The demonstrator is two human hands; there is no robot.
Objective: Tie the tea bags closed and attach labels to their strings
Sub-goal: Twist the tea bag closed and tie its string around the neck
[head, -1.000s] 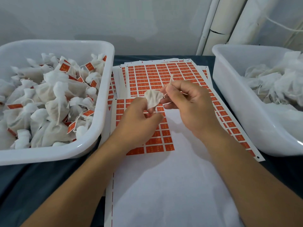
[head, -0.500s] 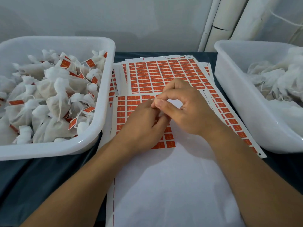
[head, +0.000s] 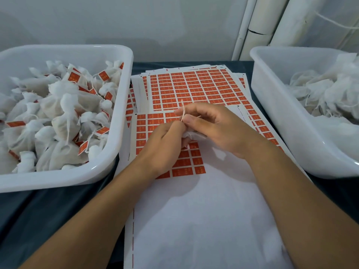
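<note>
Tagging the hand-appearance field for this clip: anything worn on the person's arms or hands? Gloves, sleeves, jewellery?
Nothing worn that shows. The left hand and right hand are bare: no gloves, rings or watch. Both forearms are bare up to the frame edge, no sleeve in view.

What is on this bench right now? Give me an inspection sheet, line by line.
Surface: dark table.
Job's things: tea bag between both hands, string sticking up; label sheets stacked, front sheet mostly peeled.
Clutter: left tub of labelled bags; right tub of unlabelled bags.
Hands: left hand grips the bag; right hand pinches the string.
Cables: nothing seen.
Surroundings: pale wall, white pipes.
</note>
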